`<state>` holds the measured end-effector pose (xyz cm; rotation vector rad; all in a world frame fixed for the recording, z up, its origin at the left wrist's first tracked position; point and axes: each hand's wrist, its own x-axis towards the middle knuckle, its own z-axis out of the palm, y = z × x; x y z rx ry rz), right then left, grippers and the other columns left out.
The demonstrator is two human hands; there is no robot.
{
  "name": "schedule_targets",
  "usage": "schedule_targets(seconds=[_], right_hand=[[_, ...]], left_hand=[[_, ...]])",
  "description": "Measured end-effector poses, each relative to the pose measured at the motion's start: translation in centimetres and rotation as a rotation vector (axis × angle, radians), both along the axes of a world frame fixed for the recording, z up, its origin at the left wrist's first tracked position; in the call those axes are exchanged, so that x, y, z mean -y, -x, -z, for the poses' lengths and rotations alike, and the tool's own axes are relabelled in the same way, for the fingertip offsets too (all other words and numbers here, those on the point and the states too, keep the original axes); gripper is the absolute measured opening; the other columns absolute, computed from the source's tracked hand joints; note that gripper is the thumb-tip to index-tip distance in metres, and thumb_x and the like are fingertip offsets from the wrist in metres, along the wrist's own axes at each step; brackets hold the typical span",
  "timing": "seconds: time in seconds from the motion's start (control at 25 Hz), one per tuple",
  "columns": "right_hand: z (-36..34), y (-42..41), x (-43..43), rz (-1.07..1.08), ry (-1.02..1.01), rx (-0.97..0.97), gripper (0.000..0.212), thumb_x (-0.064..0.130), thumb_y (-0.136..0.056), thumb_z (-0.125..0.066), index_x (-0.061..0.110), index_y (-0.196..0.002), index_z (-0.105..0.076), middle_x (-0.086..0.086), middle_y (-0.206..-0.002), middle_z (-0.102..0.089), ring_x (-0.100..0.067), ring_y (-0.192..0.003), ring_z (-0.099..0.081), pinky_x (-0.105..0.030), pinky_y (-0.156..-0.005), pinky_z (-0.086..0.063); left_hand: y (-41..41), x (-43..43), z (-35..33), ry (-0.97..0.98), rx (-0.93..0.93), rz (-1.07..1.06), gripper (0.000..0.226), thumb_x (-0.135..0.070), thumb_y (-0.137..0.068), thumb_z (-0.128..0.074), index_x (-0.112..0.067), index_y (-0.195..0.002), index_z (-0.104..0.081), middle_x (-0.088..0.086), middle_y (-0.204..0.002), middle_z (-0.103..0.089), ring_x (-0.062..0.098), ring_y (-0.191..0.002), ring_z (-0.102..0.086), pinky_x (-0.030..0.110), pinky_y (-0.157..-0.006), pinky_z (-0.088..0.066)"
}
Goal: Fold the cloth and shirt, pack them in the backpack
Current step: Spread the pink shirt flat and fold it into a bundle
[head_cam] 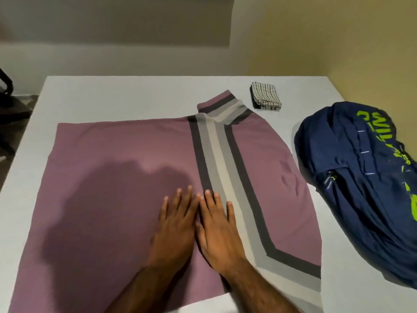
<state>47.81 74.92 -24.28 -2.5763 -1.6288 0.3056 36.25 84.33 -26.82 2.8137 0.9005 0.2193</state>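
A mauve shirt [108, 177] with a grey, white and dark striped band lies spread flat on the white table [135, 96]. My left hand [176, 227] and my right hand [216, 227] rest side by side, palms down and fingers apart, on the shirt's middle beside the striped band. Neither hand holds anything. A small folded checked cloth [266, 96] sits at the back of the table, beyond the shirt's sleeve. The navy backpack [361, 177] with neon green lettering lies on its side at the right, just off the shirt's edge.
The table's left edge drops to a dark floor, where a dark chair [9, 105] stands. A wall runs close behind and along the right side of the table. Bare table surface shows at the back left and front right.
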Motion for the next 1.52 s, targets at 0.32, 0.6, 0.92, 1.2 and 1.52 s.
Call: schedule_targets(seconds=[0.32,0.6,0.92,1.2,1.52], right_hand=[[-0.4,-15.2,8.5,0.520,0.108,0.051,0.080,0.069,-0.098,0.000,0.020,-0.162,0.005,0.000,-0.170,0.010,-0.019,-0.155,0.013,-0.052,-0.125,-0.003],[-0.5,-13.5,2.2,0.115,-0.023,-0.076,0.073,0.064,-0.103,-0.013,0.021,-0.162,-0.004,0.003,-0.169,0.004,-0.014,-0.155,0.010,-0.048,-0.126,-0.001],[-0.5,-18.1,-2.2,0.068,-0.049,-0.077,0.073,0.062,-0.104,-0.020,0.020,-0.162,-0.009,-0.001,-0.169,-0.002,-0.020,-0.156,0.003,-0.050,-0.126,-0.003],[-0.2,-20.1,-7.9,0.057,-0.045,0.037,0.069,0.057,-0.104,-0.022,0.016,-0.159,-0.021,-0.010,-0.169,-0.011,-0.027,-0.156,-0.004,-0.047,-0.126,-0.003],[-0.1,-24.3,-10.0,0.217,-0.032,0.076,0.077,0.062,-0.103,-0.016,0.012,-0.160,-0.016,-0.013,-0.168,-0.010,-0.030,-0.156,-0.005,-0.049,-0.126,-0.008]], left_hand=[[10.2,-9.1,1.6,0.131,-0.109,-0.492,0.085,-0.069,-0.093,-0.022,-0.018,-0.161,-0.027,0.015,-0.168,-0.020,0.045,-0.151,-0.022,0.065,-0.120,-0.020],[11.1,-10.3,3.7,0.192,-0.071,-0.532,0.089,-0.078,-0.088,-0.023,-0.024,-0.159,-0.024,0.008,-0.170,-0.008,0.048,-0.150,-0.021,0.070,-0.118,-0.022],[10.9,-10.7,4.2,0.135,-0.050,-0.522,0.094,-0.082,-0.084,-0.023,-0.025,-0.159,-0.023,0.007,-0.171,-0.007,0.048,-0.151,-0.019,0.071,-0.118,-0.022],[9.6,-10.1,2.3,0.023,-0.169,-0.500,0.089,-0.068,-0.087,-0.026,-0.011,-0.155,-0.038,0.020,-0.164,-0.029,0.053,-0.144,-0.029,0.069,-0.117,-0.022],[9.4,-9.8,1.4,0.022,-0.222,-0.548,0.084,-0.065,-0.090,-0.027,-0.016,-0.156,-0.040,0.014,-0.164,-0.034,0.047,-0.145,-0.034,0.062,-0.115,-0.023]])
